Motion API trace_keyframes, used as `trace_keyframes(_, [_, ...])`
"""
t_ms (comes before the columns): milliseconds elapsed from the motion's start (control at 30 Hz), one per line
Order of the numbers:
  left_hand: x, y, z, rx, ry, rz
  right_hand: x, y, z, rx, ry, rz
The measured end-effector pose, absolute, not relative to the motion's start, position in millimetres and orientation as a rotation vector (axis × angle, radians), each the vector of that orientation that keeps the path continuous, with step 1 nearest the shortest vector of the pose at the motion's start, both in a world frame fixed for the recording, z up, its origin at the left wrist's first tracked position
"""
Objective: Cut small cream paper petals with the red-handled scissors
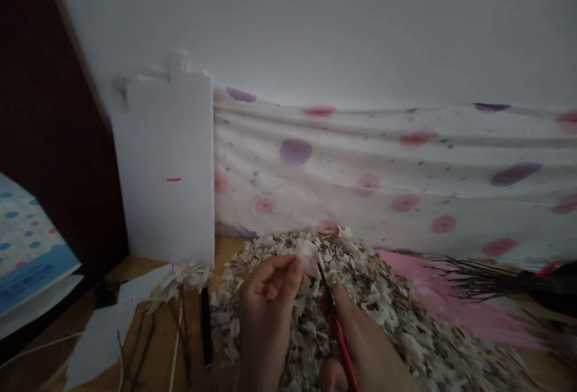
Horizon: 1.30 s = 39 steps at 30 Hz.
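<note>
My left hand [265, 305] pinches a small pale husk piece [308, 255] between thumb and fingers, held over a large heap of pale dried husk flakes [396, 320]. My right hand [365, 350] grips red-handled scissors [336, 326], whose dark blades point up and reach the held piece. Both hands hover low over the heap near the bottom edge of the view.
A white board [166, 169] leans on the wall at the left. A dotted cloth [383, 169] hangs behind the heap. Pink paper [433, 290] and dark twigs [487, 281] lie at right. Stems, a black pen [206, 332] and paper sheets [101, 338] lie at left on the wooden table [225, 248].
</note>
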State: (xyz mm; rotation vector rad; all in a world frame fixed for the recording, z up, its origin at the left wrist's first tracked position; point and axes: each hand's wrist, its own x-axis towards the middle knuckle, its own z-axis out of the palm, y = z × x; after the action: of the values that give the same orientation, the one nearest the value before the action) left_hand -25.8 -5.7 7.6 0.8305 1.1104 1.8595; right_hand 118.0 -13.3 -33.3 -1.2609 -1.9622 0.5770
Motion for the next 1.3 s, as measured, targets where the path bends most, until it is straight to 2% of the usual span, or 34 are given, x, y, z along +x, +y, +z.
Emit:
trace_keyframes(300, [-20.0, -12.0, 15.0, 0.911, 1.130, 1.726, 125.7, -15.8, -16.9, -1.241, -2.030, 0.681])
trace_keyframes(633, [-16.9, -14.2, 17.3, 0.894, 1.120, 1.721, 129.9, -7.0, -23.9, -1.107, -2.052, 0.720])
trace_keyframes(1300, [-17.8, -3.4, 7.9, 1.012, 1.080, 1.705, 127.4, -11.8, -0.2, -1.077, -2.107, 0.840])
